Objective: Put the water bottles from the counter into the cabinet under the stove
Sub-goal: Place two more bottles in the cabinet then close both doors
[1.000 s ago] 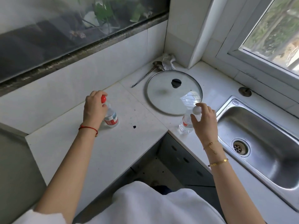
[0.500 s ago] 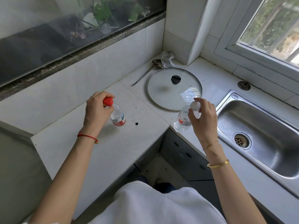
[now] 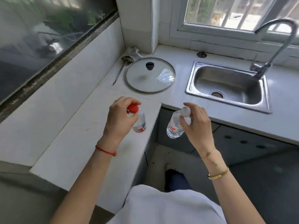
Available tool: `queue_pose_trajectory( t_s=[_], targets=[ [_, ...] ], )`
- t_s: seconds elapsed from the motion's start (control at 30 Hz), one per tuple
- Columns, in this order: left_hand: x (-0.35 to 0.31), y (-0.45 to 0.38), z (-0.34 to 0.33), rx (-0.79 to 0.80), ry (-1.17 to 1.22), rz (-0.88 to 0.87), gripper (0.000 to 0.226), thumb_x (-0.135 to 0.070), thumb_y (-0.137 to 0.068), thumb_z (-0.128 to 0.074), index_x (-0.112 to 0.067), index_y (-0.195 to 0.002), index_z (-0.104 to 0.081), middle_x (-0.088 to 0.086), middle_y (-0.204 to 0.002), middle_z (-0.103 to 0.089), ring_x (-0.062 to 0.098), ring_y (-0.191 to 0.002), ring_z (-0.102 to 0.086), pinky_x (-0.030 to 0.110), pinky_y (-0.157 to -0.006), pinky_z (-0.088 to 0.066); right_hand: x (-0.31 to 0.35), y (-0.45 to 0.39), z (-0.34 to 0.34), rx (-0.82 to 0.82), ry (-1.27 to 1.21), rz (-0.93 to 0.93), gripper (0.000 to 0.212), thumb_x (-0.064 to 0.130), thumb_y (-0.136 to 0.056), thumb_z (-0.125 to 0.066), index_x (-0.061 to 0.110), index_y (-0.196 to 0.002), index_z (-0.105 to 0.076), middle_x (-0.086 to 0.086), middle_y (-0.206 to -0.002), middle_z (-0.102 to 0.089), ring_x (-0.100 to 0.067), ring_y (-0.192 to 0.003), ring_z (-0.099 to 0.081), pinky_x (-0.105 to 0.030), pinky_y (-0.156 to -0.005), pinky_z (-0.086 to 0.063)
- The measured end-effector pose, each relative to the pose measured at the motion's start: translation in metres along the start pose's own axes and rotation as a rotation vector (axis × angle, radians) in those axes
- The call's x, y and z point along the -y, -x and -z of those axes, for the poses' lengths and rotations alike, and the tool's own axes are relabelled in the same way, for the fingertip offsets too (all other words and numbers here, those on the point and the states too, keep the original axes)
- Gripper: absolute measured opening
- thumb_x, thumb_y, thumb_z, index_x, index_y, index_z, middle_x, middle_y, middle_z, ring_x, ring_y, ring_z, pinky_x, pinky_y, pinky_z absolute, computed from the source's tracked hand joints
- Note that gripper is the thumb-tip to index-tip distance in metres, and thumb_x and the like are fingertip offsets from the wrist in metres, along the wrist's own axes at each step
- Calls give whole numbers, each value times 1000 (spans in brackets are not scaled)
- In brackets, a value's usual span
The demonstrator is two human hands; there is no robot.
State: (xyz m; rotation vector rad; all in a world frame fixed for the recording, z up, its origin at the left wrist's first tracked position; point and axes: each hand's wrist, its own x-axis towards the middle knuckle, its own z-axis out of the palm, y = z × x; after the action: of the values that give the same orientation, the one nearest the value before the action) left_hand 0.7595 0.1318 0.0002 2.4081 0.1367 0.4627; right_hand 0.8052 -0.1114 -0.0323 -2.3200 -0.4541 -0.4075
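- My left hand (image 3: 119, 120) grips the red-capped bottle (image 3: 137, 120) by its neck, now lifted off the counter (image 3: 77, 143).
- My right hand (image 3: 196, 125) pinches the white-capped bottle (image 3: 175, 125), now clear of the counter edge.

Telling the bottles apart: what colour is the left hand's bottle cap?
Red cap, clearest in the head view.

We see a bright, daylit kitchen scene. Light enters through the window (image 3: 234, 12) at the top right, where the outdoors looks washed out. A pale reflection of that window shines on the glass lid (image 3: 150, 75) near the counter's back corner. Shadows on the white counter (image 3: 64, 135) are soft and faint. The wide lens bends straight lines near the frame edges. The whole picture is slightly soft, blurriest at the top left.
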Motion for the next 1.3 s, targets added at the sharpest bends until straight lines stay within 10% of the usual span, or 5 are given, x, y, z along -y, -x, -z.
queue_pose_trajectory(
  t_s=[0.77,1.3],
  targets=[
    [-174,240,-82,838,357,-763,38,3,-68,-69,-21,-98,-71,-11,-99,-66,10,-90,-59,26,-81,-52,98,403,149,-613,394,-783,36,6,-81,-71,9,-116,-63,-2,-105,-65,-18,-99,-56,-18,-89,-42],
    [-283,459,-227,1310,388,-1043,32,-6,-74,-68,-23,-102,-68,-10,-106,-64,14,-100,-59,31,-86,-52,40,629,193,-864,480,-1306,33,3,-79,-71,11,-110,-63,-2,-104,-66,-17,-102,-57,-9,-89,-34]
  ],
)
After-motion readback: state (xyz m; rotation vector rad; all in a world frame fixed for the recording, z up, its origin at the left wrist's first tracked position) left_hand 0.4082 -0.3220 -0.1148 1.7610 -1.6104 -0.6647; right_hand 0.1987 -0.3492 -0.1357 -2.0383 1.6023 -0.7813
